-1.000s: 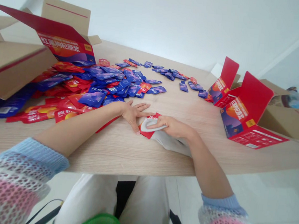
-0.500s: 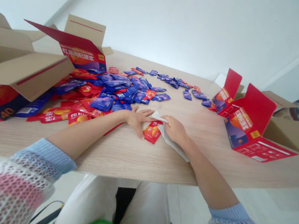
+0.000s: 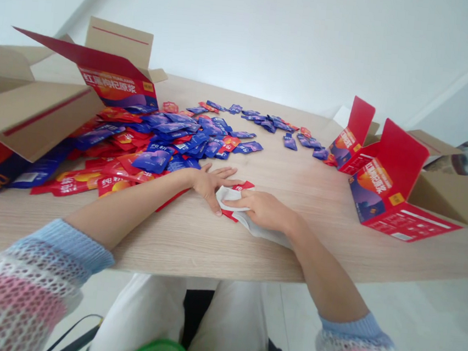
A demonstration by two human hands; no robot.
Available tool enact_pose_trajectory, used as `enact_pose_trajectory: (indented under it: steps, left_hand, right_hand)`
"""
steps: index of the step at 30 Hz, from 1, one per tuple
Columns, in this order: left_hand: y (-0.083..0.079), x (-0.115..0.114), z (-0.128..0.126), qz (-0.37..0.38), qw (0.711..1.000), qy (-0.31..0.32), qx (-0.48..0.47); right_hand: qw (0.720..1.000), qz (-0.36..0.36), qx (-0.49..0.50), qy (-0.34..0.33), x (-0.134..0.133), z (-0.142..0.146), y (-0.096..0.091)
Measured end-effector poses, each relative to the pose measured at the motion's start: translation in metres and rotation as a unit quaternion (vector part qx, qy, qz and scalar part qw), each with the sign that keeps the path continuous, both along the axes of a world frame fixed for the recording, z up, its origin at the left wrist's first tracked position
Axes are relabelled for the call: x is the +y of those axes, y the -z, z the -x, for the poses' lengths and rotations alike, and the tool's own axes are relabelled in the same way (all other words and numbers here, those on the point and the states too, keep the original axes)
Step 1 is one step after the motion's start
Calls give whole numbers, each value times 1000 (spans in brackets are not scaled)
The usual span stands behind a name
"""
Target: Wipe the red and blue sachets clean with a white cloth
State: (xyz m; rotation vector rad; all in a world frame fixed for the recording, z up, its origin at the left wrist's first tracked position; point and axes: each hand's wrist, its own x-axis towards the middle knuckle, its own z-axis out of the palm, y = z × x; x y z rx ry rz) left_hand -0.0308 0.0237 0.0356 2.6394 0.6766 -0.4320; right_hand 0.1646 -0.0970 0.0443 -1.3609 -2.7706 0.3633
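A red sachet [image 3: 244, 186] with white print lies flat on the wooden table, mostly covered by a white cloth [image 3: 262, 231]. My right hand [image 3: 271, 211] holds the cloth bunched under its fingers and presses it on the sachet. The cloth's loose end trails beneath my right wrist. Fingers spread, my left hand [image 3: 211, 187] rests at the sachet's left edge, its thumb on or close to the near corner. Just left of that hand lies a heap of blue sachets [image 3: 153, 158] and red sachets [image 3: 76, 181].
Open red cartons [image 3: 116, 88] with raised flaps stand on the left, one close to my left forearm. Two smaller red boxes [image 3: 396, 205] are open on the right. Several small blue packets [image 3: 290, 142] are scattered toward the back. The table's near edge [image 3: 208, 275] runs above my lap.
My right hand has moved left and down over the sachet with the cloth, covering its middle. My left hand stays spread at the sachet's left side. The view has shifted slightly.
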Motion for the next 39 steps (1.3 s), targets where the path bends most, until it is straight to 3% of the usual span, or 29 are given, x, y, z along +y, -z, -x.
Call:
enact_pose_trajectory:
  steps: [3, 6, 10, 12, 16, 20, 22, 26, 29, 33, 39]
  left_hand:
    - [1, 0, -1, -6, 1000, 0, 10]
    - [3, 2, -2, -13, 1000, -1, 17]
    - [3, 5, -3, -8, 1000, 3, 24]
    - [2, 6, -3, -5, 1000, 3, 24]
    - [0, 6, -4, 3, 1000, 8, 21]
    - [-2, 5, -3, 1, 999, 16, 28]
    - [-3, 4, -3, -2, 999, 21, 35]
    - [-4, 2, -3, -8, 999, 15, 40]
    - [-4, 1, -3, -5, 999, 10, 32]
    - [-4, 1, -6, 4, 1000, 1, 30]
    - [-7, 4, -10, 3, 998, 0, 62]
  right_hand:
    - [993, 72, 83, -50, 4, -7, -2]
    - [968, 167, 160, -96, 6, -12, -6]
    - [947, 231, 187, -118, 8, -15, -5]
    - [954, 222, 188, -80, 12, -24, -2]
    - [975, 137, 140, 105, 25, -63, 8]
    - [964, 38, 98, 246, 34, -91, 12]
    - [956, 6, 153, 252, 35, -88, 12]
    - [946, 32, 294, 133, 29, -54, 9]
    - [967, 29, 239, 82, 19, -24, 11]
    - [990, -5, 97, 101, 10, -4, 15]
    - [979, -6, 85, 188, 25, -19, 17]
